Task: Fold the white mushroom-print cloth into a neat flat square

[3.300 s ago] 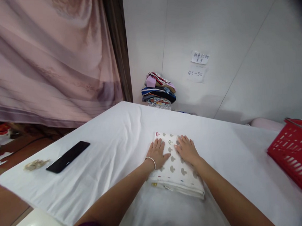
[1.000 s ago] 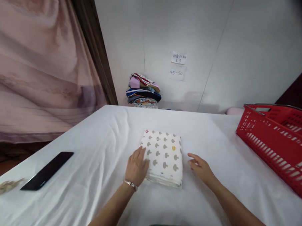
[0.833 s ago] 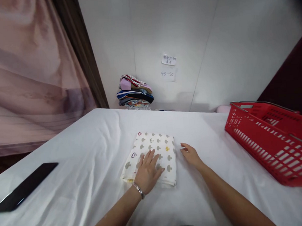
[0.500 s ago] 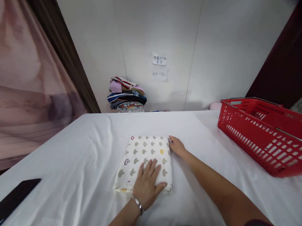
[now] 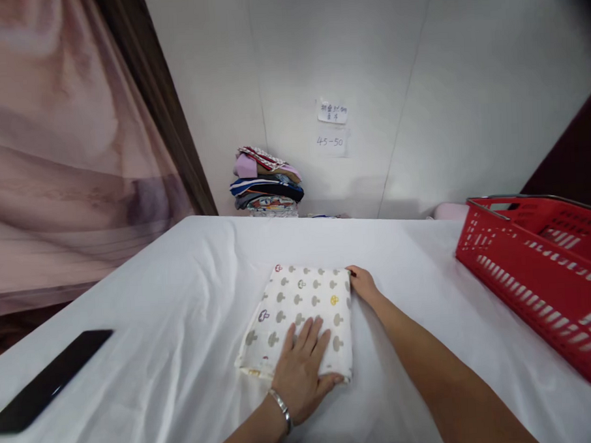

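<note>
The left hand [image 5: 302, 378] lies flat, fingers [image 5: 311, 333] spread wide, pressing the near end of the folded mushroom-print cloth [image 5: 303, 296]. The right hand [image 5: 363, 284] touches the cloth's far right corner, its fingers [image 5: 352, 270] curled there. Whether they grip it I cannot tell. The cloth rests mid-tabletop [image 5: 181, 305] on white sheeting — red basket [image 5: 538, 283] well to the right, black slab [image 5: 48, 382] far left.

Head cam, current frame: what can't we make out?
All head view.
Red basket: contents hidden by its wall; right edge cuts it.
Upper wall note: writing too small.
Black slab: cut by left edge.
Right hand at folded cloth corner: grip unclear.
</note>
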{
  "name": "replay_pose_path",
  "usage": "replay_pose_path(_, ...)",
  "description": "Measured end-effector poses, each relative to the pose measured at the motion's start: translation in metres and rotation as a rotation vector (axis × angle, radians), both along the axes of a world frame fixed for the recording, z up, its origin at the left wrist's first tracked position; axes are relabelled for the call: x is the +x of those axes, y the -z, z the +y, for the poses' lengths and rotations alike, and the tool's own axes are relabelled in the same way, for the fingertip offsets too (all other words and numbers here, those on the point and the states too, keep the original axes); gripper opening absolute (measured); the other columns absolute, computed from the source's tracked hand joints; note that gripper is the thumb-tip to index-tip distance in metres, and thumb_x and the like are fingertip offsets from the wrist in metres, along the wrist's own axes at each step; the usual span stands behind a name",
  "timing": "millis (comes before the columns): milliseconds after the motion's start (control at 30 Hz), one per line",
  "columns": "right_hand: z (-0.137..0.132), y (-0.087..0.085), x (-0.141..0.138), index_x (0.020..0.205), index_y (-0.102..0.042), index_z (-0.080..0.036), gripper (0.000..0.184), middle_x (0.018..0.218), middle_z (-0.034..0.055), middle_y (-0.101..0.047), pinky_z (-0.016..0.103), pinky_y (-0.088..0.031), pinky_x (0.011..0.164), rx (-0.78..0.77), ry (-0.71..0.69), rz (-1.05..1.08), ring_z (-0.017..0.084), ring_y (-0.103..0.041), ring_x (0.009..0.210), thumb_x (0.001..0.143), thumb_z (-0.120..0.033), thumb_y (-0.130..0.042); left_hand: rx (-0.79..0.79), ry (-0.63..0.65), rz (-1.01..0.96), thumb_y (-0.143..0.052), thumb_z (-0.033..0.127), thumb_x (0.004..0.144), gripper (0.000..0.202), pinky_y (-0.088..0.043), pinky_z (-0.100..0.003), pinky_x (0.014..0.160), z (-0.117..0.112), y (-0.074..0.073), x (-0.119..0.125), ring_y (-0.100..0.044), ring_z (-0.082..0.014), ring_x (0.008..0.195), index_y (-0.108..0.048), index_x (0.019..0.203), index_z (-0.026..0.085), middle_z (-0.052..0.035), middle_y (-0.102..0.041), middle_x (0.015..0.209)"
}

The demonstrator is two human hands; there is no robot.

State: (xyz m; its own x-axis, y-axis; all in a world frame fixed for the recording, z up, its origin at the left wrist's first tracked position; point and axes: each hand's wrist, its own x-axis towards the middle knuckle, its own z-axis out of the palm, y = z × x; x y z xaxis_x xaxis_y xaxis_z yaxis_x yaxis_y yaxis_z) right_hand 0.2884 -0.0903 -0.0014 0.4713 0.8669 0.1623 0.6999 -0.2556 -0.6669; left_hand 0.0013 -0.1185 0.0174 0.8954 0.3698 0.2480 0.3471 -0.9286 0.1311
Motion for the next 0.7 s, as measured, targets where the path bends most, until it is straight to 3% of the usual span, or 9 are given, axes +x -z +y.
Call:
replay_pose_path(267,-0.002,0.004,0.007,0.098,-0.067,-0.021,0.036,0.092,0.0027,-0.068,0.028,-0.043,0.075,0.014,-0.049,0.021,0.019,-0.06,0.084,0.073,-0.022,-0.04,-0.087,-0.051,0.038,-0.035,0.068,0.079,0.072,-0.018,-0.053,0.108,-0.007,-0.009,-0.001,-0.02,-0.0282,0.134,-0.033,0.137,0.025,-0.0066,-0.025,0.146)
replay_pose_path(400,-0.002,-0.005,0.01,0.099,-0.067,-0.021,0.037,0.09,0.0022,-0.069,0.028,-0.045,0.075,-0.033,-0.082,0.023,0.019,-0.061,0.083,0.071,-0.021,-0.042,-0.136,-0.038,0.006,-0.037,0.067,0.079,0.072,-0.015,-0.053,0.109,-0.008,-0.008,-0.002,-0.019,-0.0283,0.135,-0.033,0.137,0.025,-0.0069,-0.024,0.146)
replay_pose_path(467,-0.002,-0.013,0.006,0.105,-0.065,-0.019,0.041,0.101,0.0045,-0.067,0.032,-0.045,0.082,-0.041,-0.063,0.006,0.02,-0.06,0.093,0.07,-0.019,-0.042,-0.193,-0.031,-0.004,-0.036,0.066,0.08,0.068,-0.015,-0.052,0.109,-0.007,-0.011,-0.003,-0.021,-0.0271,0.134,-0.035,0.136,0.026,-0.006,-0.026,0.146)
replay_pose_path(600,-0.014,-0.033,-0.031,0.127,-0.049,-0.018,0.051,0.135,0.0064,-0.044,0.037,-0.029,0.103,0.048,-0.029,-0.096,0.021,-0.036,0.126,0.077,-0.022,-0.038,-0.223,-0.101,-0.065,-0.04,0.057,0.084,0.058,-0.022,-0.049,0.108,0.005,-0.025,-0.007,-0.025,-0.0251,0.133,-0.04,0.132,0.026,-0.0064,-0.029,0.144)
replay_pose_path(700,-0.034,-0.038,-0.079,0.137,-0.034,-0.02,0.054,0.147,0.0033,-0.023,0.04,-0.019,0.108,0.105,-0.193,-0.289,0.02,-0.018,0.135,0.086,-0.038,-0.035,-0.108,-0.253,-0.124,-0.049,0.048,0.082,0.054,-0.016,-0.053,0.108,0.022,-0.028,-0.015,-0.021,-0.0279,0.134,-0.043,0.13,0.023,-0.0076,-0.027,0.145)
